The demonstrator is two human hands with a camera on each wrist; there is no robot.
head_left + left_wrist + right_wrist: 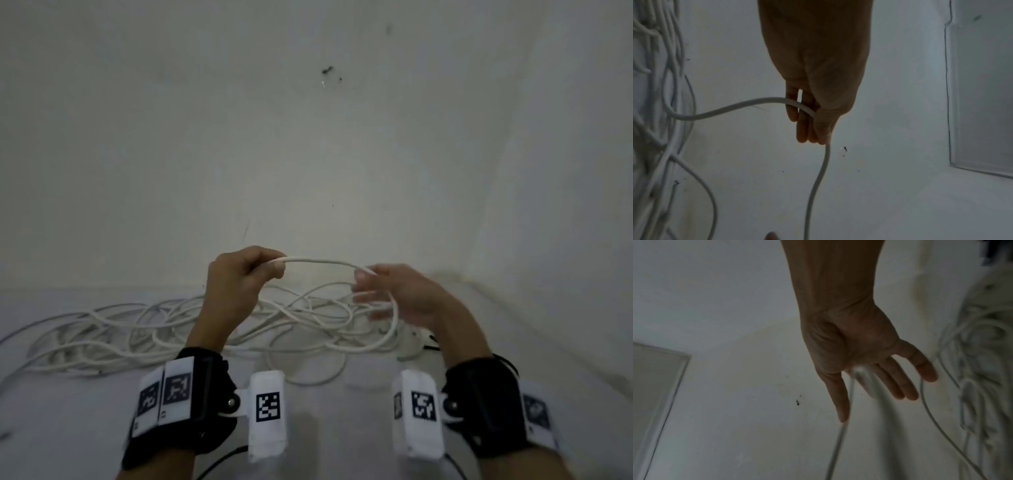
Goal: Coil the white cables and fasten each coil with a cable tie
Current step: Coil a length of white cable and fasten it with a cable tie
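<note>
**First loop of the coil under way**

Your left hand [239, 274] pinches the white cable [322, 262] between thumb and curled fingers. Your right hand [394, 294] is spread, fingers straight, the cable running across them and looping down below. The rest of the cables [137, 329] lie tangled on the floor under and left of both hands. Next, likely close the right fingers and bring that loop to your left.

Black wristbands [486, 404] with white coded tags [268, 406]
</note>
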